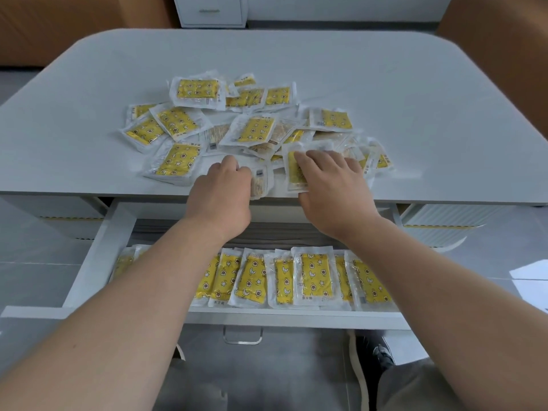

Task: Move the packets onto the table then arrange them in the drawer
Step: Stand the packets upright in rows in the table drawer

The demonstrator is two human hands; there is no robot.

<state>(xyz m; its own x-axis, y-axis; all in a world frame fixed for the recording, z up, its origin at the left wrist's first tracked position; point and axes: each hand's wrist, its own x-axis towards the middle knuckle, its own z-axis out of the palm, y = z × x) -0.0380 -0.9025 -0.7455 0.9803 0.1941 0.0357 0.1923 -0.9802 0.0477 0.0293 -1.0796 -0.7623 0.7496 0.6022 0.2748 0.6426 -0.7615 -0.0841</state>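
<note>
Several yellow-and-white packets (pixel 195 90) lie scattered in a loose pile on the grey table (pixel 385 99). Below the table's front edge an open white drawer (pixel 98 256) holds a row of packets (pixel 314 277) standing side by side along its front. My left hand (pixel 221 197) reaches over the table edge and its curled fingers grip a face-down packet (pixel 261 182). My right hand (pixel 332 185) lies on a yellow packet (pixel 292 173) at the table edge, fingers bent over it and thumb at its near corner.
A white cabinet (pixel 210 10) with a drawer stands beyond the table. Brown seats flank it at far left (pixel 59 28) and far right (pixel 501 54). The drawer handle (pixel 242 336) juts toward me. My legs and a shoe (pixel 382 354) are below.
</note>
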